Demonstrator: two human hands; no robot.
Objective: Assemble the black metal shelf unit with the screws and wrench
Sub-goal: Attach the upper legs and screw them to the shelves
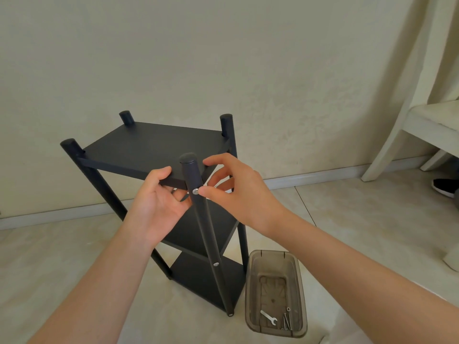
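My left hand (159, 199) comes in from the lower left and grips the front edge of the top board, thumb on top and fingers curled underneath. The shelf (154, 147) stands upright on the floor in the middle of the frame, three black boards between four round posts. The front post (198, 227) runs down between my hands, with a silver screw (195, 191) in it just below the top board and a second screw (216, 264) lower down. My right hand (238, 192) has its thumb tip against the upper screw and its fingers curved behind the post; I cannot tell whether it pinches the screw. At lower right, just beside the shelf's foot, sits a clear brown bin (249, 294) holding the wrench (269, 317) and spare screws (286, 321). A pale chair (422, 115) stands at the right edge.
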